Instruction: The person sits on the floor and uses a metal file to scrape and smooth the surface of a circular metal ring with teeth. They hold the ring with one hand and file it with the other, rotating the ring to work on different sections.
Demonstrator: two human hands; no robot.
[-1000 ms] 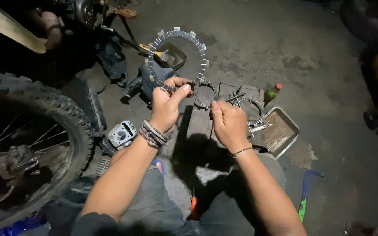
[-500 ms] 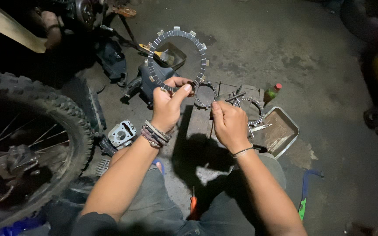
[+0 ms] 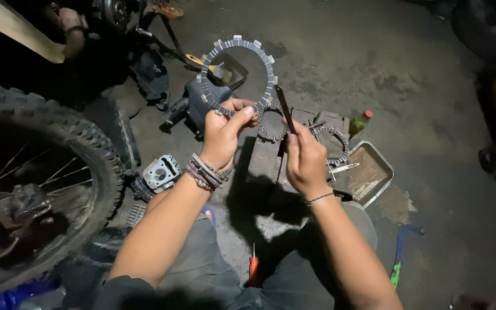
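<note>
Off to the far side of the left fingers, the knobby motorcycle tyre (image 3: 35, 166) with its spoked wheel fills the edge of the head view, the largest thing here. Beyond the right fingers and a little outward sits a shallow metal tray (image 3: 368, 172) on the concrete floor (image 3: 420, 86), with a small green bottle with a red cap (image 3: 361, 121) just past it. Below the left wrist lies an engine cylinder part (image 3: 161, 171). The toothed clutch ring (image 3: 237, 74), notched round its outer rim, stands upright above the left hand (image 3: 222, 138), whose thumb and fingers are closed on its lower edge, pinching it firmly. The right hand (image 3: 304, 161) is closed around a slim dark tool (image 3: 284, 108), which sticks up from its fingertips and ends just beside the ring's lower right rim; I cannot tell whether the tip touches it. Directly beyond both sets of fingers, smaller toothed rings (image 3: 272, 123) lie on a flat block. A red-handled screwdriver (image 3: 253, 267) lies between the knees, well back from the fingers. The step in hand looks like checking or scraping the ring's edge; bringing the tool to the rim would call for a steady left pinch and a light, controlled tip.
</note>
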